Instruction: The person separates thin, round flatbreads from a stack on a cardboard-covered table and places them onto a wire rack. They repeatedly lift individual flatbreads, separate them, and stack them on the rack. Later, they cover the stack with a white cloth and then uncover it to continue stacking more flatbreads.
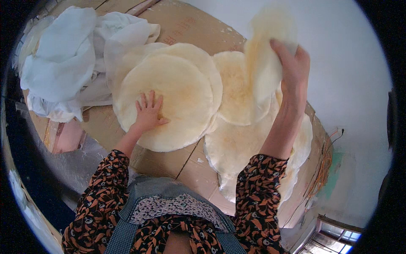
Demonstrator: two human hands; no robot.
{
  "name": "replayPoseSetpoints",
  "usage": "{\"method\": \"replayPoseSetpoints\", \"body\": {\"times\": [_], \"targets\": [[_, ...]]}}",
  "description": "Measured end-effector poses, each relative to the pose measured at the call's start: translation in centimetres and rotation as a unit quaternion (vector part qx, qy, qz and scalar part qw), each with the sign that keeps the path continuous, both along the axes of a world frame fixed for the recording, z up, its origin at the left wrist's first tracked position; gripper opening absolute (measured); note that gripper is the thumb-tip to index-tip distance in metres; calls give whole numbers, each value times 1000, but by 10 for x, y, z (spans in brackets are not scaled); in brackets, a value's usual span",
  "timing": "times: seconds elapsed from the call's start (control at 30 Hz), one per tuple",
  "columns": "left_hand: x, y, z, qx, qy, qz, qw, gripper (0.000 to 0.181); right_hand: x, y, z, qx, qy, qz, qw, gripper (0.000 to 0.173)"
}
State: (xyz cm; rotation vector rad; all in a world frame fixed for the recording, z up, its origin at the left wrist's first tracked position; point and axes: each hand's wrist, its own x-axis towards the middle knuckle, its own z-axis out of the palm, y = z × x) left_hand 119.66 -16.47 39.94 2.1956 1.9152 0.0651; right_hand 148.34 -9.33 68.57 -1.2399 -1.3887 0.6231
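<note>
Several large, round, flat cream-coloured sheets with tan centres lie in overlapping piles on cardboard; their material is not certain. My left hand rests palm down, fingers spread, on the top round sheet of the nearest pile. Raised at the upper right, my right hand grips a similar sheet between thumb and fingers. That sheet hangs bent and is blurred at its upper end. Below it lies a smaller round sheet, partly hidden. More sheets spread beneath and towards my right arm.
Crumpled white cloth is heaped at the left on the cardboard. A pale wall borders the right side. Orange and black wires hang by the right edge, above a window. A pink block-like surface shows at lower left.
</note>
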Motion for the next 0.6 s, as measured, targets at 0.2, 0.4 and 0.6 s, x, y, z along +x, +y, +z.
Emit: {"method": "replayPoseSetpoints", "body": {"times": [0.2, 0.4, 0.6], "targets": [[5, 5, -2, -18, -24, -13, 999, 90, -89, 24, 64, 141, 251, 99, 952, 22], [5, 2, -9, 22, -34, -43, 998, 81, -35, 15, -41, -23, 404, -35, 914, 36], [-33, -60, 37, -24, -73, -122, 990, 56, 111, -52, -238, -249, 249, -160, 922, 25]]}}
